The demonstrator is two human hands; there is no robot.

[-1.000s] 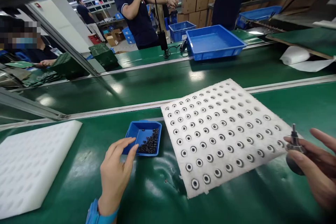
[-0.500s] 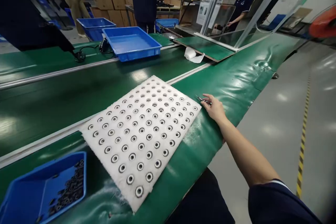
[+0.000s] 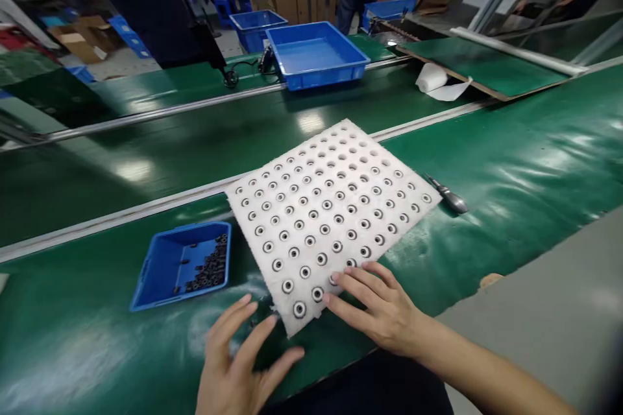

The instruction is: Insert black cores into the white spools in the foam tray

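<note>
A white foam sheet (image 3: 311, 224) lies on the green work surface, with rows of holes; most hold ring-shaped parts, while several near the far corner hold none. My right hand (image 3: 379, 305) rests its spread fingertips on the sheet's near right edge and holds nothing. Left of the sheet's near corner, my left hand (image 3: 243, 360) is raised with its fingers apart and nothing in them. A blue bin (image 3: 146, 272) with small black parts (image 3: 211, 269) sits to the left. A dark-handled screwdriver (image 3: 452, 200) lies beside the sheet's right corner.
A large blue tray (image 3: 316, 55) stands across the conveyor (image 3: 195, 136). Near a raised green board (image 3: 491, 65) lies a white roll (image 3: 432, 78). A person in dark clothes (image 3: 156, 13) is at the far left side, with other people behind.
My right hand has let go of the screwdriver and moved left onto the foam sheet. My left hand has come into view. The camera has turned left.
</note>
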